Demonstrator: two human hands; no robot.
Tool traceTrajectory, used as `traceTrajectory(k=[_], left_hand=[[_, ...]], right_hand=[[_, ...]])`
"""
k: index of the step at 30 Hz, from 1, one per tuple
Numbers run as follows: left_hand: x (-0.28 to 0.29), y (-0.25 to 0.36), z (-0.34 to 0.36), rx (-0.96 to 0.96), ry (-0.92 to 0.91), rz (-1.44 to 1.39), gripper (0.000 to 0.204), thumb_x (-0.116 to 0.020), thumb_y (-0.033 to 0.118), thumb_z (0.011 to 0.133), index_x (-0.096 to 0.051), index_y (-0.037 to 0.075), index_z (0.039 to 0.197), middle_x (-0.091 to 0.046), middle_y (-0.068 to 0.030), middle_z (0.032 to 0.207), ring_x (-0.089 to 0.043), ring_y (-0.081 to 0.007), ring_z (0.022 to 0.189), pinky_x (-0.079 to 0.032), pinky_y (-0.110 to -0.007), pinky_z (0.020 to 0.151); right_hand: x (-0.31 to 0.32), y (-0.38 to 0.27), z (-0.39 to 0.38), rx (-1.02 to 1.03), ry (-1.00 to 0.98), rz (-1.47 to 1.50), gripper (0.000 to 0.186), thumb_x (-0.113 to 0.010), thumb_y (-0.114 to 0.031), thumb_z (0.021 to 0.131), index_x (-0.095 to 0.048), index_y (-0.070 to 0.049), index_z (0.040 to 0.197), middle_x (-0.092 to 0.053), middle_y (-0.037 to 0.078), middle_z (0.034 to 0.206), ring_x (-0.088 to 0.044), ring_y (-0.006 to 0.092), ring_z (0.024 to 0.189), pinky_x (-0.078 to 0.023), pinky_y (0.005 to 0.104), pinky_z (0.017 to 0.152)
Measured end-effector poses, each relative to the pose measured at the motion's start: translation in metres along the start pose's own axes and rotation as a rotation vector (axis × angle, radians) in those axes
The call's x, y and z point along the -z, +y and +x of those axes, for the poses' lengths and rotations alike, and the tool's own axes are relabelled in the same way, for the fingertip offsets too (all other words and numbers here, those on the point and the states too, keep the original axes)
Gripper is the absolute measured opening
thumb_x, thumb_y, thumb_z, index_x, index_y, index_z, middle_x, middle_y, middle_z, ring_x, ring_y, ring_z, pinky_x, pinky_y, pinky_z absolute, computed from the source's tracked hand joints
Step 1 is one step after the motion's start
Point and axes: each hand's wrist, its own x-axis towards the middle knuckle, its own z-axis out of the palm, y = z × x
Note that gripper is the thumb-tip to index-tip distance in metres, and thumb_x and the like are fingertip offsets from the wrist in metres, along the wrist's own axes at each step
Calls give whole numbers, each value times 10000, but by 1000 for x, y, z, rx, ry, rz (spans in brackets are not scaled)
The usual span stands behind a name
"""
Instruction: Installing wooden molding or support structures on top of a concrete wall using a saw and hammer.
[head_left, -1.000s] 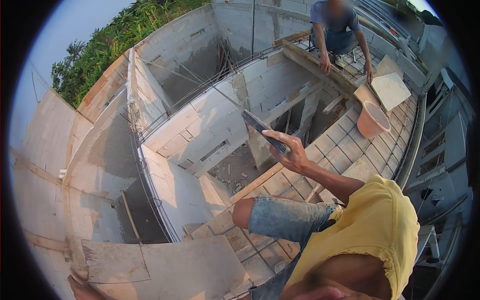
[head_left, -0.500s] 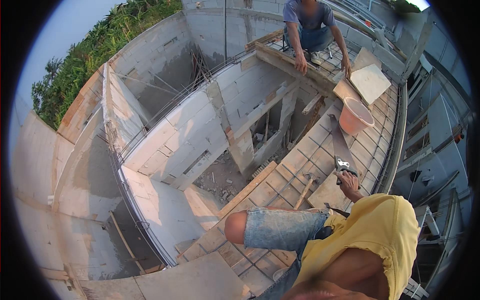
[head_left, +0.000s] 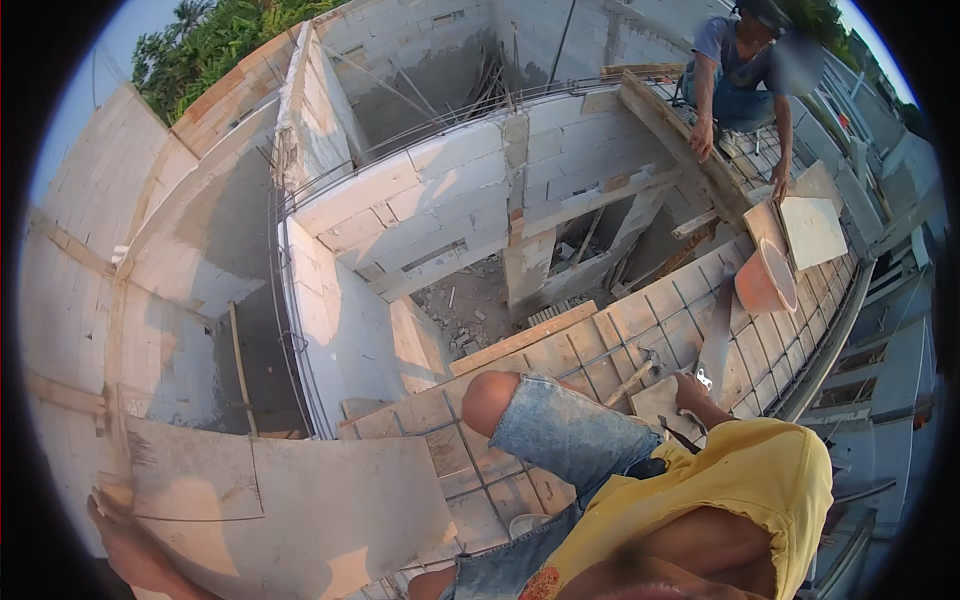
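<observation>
My right hand is closed on the handle of a handsaw, whose long blade lies over the rebar-covered boards toward the orange bucket. A wooden-handled hammer lies to the left of the saw. My left hand is at the lower left, at the edge of a large pale board; its fingers are too dim to make out. My bent knee is over the grid of rebar.
A co-worker crouches at the upper right, hands by a wooden beam and loose board pieces. An open drop with rubble lies beyond the deck edge, between pale block walls topped with rebar.
My right hand has lowered the saw from raised in the air down to the boards. My left hand has come back into view at lower left. The view has shifted.
</observation>
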Motion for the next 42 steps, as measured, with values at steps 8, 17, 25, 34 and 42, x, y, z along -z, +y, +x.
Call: traceTrajectory(k=[8,17,25,34,42], left_hand=[[30,40,-3,-106,232,134,401,-449,433,974,-608,136,756,-618,-109,556,-622,-286,521,-485,-387,561],[73,49,-21,-128,236,17,409,-475,377,970,-622,118,690,-637,-104,594,-631,-257,555,-459,-370,582],[76,52,-25,-165,264,-36,401,-462,401,969,-638,127,735,-647,-74,603,-632,-245,564,-450,-364,570],[94,80,-38,-174,299,-65,403,-440,468,963,-664,162,829,-632,-100,579,-615,-303,530,-476,-395,557],[75,75,-26,4,43,-52,569,-272,605,956,-680,243,1115,-706,-111,820,-677,-313,803,-511,-418,711]], right_hand=[[285,-395,-105,1210,513,636,417,-621,-167,910,-530,-84,1309,-623,151,1147,-590,277,1052,-477,413,881],[366,-658,-342,2018,1139,887,381,-483,-380,967,-589,-104,1207,-679,136,972,-633,322,935,-515,405,774],[350,-673,-323,2026,657,872,329,-430,-329,961,-554,-155,1211,-651,115,641,-627,330,572,-482,422,554],[286,-760,-211,1661,464,-63,344,-384,-309,973,-574,-113,1182,-679,148,1027,-660,327,948,-531,489,745],[430,-741,-196,1388,950,881,361,-385,-332,968,-550,-20,1039,-650,255,855,-620,438,847,-459,532,758]])
